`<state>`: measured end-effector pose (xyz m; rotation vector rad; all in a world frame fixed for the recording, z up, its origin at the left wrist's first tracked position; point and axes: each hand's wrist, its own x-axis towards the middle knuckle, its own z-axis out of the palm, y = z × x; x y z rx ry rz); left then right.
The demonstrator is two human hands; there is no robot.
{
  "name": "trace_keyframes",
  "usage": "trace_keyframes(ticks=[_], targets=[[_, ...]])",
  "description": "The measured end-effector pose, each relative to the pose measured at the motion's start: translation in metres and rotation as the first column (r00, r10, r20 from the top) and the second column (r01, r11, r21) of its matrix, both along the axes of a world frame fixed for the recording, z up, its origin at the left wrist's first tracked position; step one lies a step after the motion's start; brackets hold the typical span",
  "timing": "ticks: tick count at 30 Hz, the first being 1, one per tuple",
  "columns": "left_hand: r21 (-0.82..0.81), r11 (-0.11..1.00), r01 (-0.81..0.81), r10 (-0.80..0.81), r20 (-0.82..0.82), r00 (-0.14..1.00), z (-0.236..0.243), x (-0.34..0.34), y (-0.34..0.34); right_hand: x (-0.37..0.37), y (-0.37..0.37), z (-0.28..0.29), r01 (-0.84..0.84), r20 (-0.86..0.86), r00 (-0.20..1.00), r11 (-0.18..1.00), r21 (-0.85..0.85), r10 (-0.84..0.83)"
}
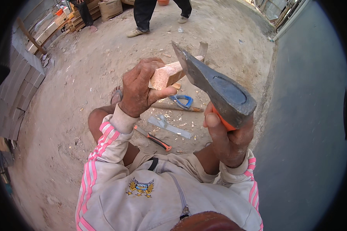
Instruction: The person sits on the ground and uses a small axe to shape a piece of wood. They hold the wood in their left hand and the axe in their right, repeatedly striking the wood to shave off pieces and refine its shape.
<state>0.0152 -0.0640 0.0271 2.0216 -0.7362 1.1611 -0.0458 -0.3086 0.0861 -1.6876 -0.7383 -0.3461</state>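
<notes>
Sandy ground lies under you. Your left hand is clamped on a pale wood block, held in the air with its long axis running up and to the right. Your right hand grips a hatchet, its blade against the block's far end. Below lie a blue-handled tool, an orange-handled tool and wood chips.

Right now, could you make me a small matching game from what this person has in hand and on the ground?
Things:
1. wooden block
2. hatchet
3. blue-handled tool
4. trowel

Places:
A. lying flat on the dirt, nearest the person's knees
B. gripped in the right hand
C. on the ground below the block
D. gripped in the left hand

Pairs: 1-D, 2-B, 3-C, 4-A
</notes>
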Motion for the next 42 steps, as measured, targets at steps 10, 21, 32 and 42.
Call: trace_keyframes(ticks=[10, 21, 32, 42], targets=[[-0.017, 0.997, -0.080, 0.081, 0.041, 0.996, -0.007, -0.009, -0.006, 0.004, 0.013, 0.001, -0.028, 0.182, 0.983, 0.999, -0.021, 0.032], [-0.048, 0.989, -0.142, 0.145, 0.088, 0.985, -0.014, -0.010, -0.007, -0.002, 0.005, 0.017, -0.009, 0.083, 0.996, 0.964, -0.265, 0.033], [-0.038, 0.992, -0.122, 0.124, 0.039, 0.991, -0.022, -0.015, -0.015, -0.006, 0.005, 0.013, -0.024, 0.055, 0.998, 0.978, -0.205, 0.036], [-0.028, 0.992, -0.126, 0.127, 0.053, 0.990, -0.036, -0.011, -0.020, -0.005, 0.009, 0.007, 0.048, -0.029, 0.998, 0.952, -0.303, -0.060]])
